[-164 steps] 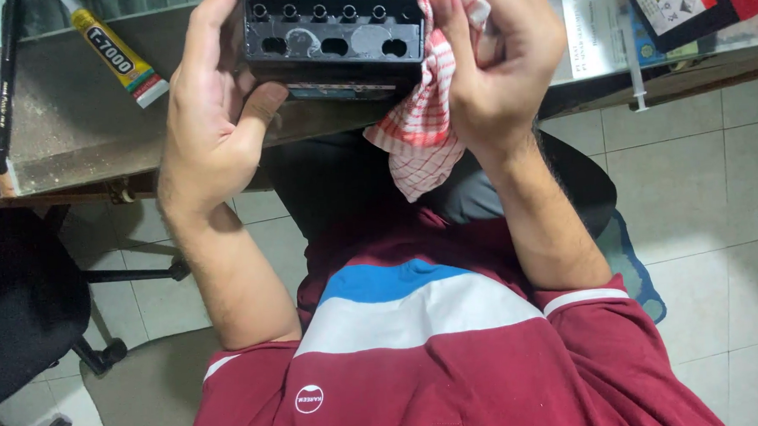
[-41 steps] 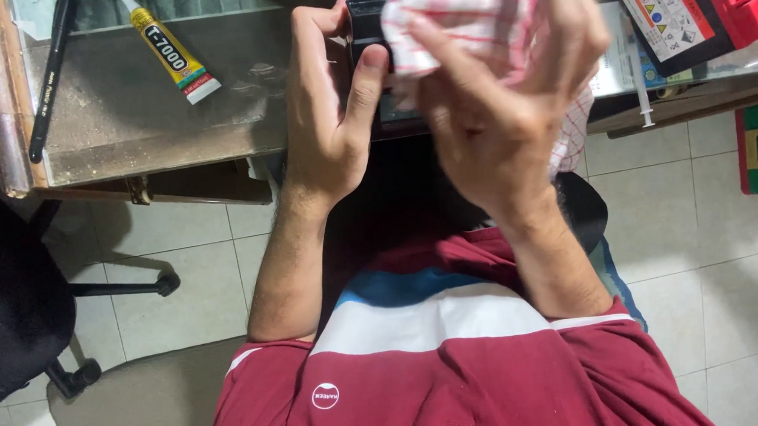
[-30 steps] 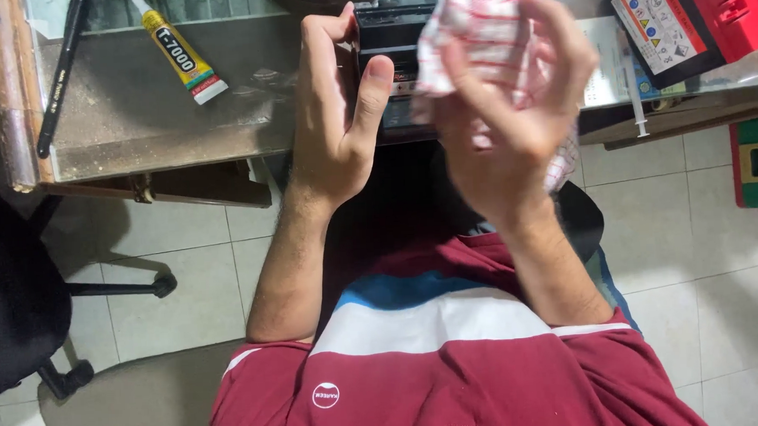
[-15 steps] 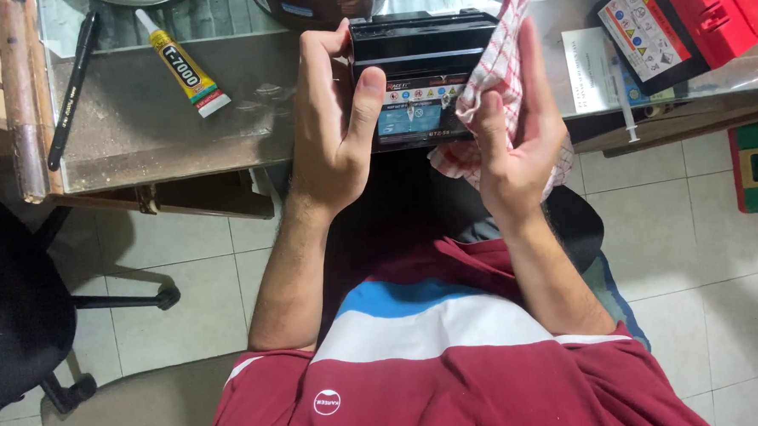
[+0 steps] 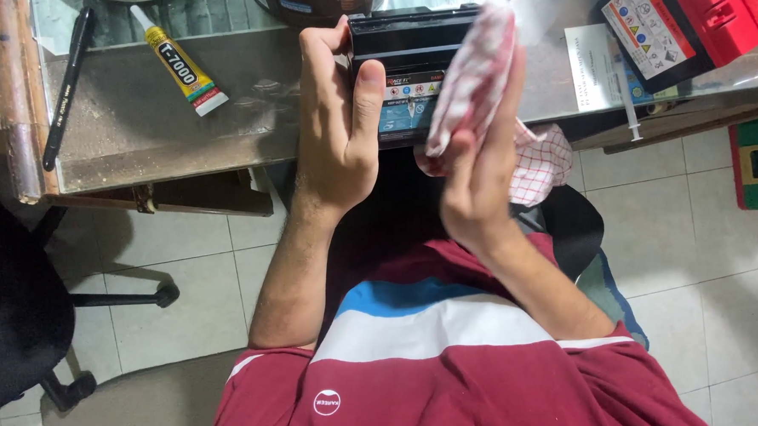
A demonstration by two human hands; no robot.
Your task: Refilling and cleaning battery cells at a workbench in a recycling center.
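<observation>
Glass-topped worktop [image 5: 136,121] with a worn wooden edge, pale tiled floor [image 5: 186,272] below, black chair [image 5: 16,297] at the side. On the glass: glue tube [image 5: 178,62], black pen [image 5: 67,86], red-and-black box [image 5: 686,16].

Black battery [image 5: 415,54] at the near edge, long axis across the view, labelled face toward the wearer. Left hand [image 5: 337,125] gripping its end, fingers wrapped, thumb on the label. Right hand [image 5: 479,166] flat, fingers together, pressing a checked cloth [image 5: 475,72] against it.
</observation>
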